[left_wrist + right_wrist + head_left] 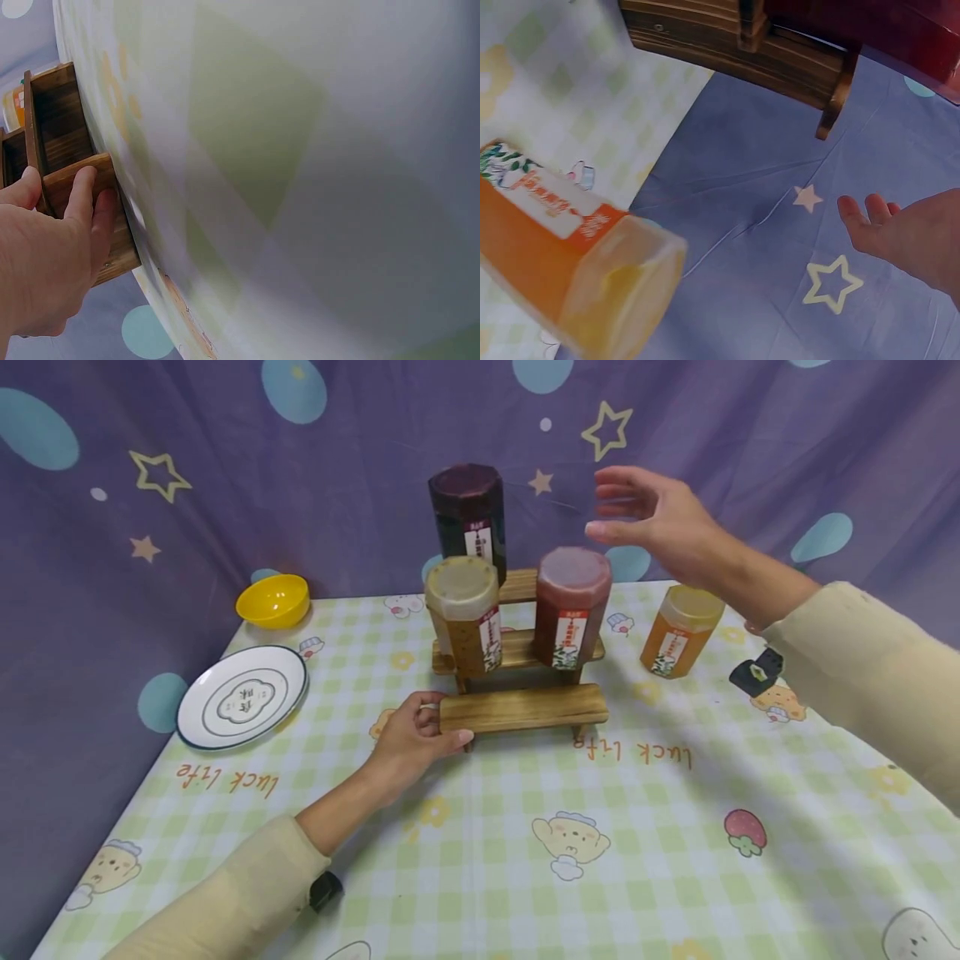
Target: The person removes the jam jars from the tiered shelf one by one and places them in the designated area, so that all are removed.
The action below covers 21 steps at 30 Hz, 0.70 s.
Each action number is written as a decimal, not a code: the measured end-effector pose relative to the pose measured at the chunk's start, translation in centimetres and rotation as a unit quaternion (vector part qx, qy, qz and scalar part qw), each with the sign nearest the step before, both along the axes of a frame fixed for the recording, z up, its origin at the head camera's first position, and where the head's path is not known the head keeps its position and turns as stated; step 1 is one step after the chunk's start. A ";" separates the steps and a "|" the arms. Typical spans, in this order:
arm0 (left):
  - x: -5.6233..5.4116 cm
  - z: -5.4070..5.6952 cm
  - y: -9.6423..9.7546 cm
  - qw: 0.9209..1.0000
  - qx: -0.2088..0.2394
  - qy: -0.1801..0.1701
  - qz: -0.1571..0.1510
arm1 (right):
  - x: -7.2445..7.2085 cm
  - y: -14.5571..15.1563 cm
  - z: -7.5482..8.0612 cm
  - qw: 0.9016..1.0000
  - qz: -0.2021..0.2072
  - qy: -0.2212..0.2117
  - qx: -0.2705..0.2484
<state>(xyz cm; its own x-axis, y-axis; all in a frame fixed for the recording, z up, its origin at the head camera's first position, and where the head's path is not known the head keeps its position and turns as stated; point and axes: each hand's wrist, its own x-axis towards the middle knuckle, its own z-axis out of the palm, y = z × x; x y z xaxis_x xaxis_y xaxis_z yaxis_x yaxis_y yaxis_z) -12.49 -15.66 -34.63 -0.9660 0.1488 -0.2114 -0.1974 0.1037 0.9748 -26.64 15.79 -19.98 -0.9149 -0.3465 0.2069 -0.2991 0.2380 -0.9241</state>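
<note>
A three-step wooden stand (525, 708) is on the table. My left hand (411, 739) grips the left end of its lowest step, thumb at the front and fingers behind; the left wrist view shows fingers (82, 191) against the wood. On the top step stands a dark purple jar (467, 497). The middle step bears an amber jar (459, 627) at its left and a red jar (573, 578) at its right. Raised in the air to the right of the stand, my right hand (660, 514) holds nothing, its fingers relaxed and apart from the thumb.
An orange jar with a yellowish lid (681, 631) stands on the checked tablecloth (645, 877), right of the stand. At the left lie a white plate (202, 714) and a yellow bowl (273, 602). A purple curtain (360, 485) hangs behind the table.
</note>
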 end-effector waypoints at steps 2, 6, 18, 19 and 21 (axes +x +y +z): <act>0.0 0.0 0.0 1.000 -0.003 0.000 -0.001 | -0.1 -0.4 0.3 1.000 0.005 0.003 0.008; 0.0 0.0 0.1 1.000 -0.009 0.001 0.000 | -0.3 -1.2 1.0 1.000 0.022 0.001 0.022; 0.1 0.1 0.0 1.000 -0.031 -0.001 0.002 | -0.7 -4.1 2.2 0.991 0.076 0.013 0.110; 0.1 0.1 0.0 1.000 -0.030 -0.001 0.002 | -0.7 -4.4 2.3 0.990 0.079 0.014 0.117; 0.1 0.1 0.0 1.000 -0.029 -0.003 0.003 | -0.7 -4.9 2.4 0.988 0.085 0.017 0.131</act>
<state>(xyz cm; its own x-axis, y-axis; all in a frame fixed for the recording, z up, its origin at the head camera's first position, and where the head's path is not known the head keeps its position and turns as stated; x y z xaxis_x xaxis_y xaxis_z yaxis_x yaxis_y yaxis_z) -12.36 -15.66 -34.50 -0.9656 0.1306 -0.2247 -0.2034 0.1584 0.9662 -27.33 10.90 -17.55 -0.8334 -0.5399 0.1186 -0.3843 0.4118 -0.8263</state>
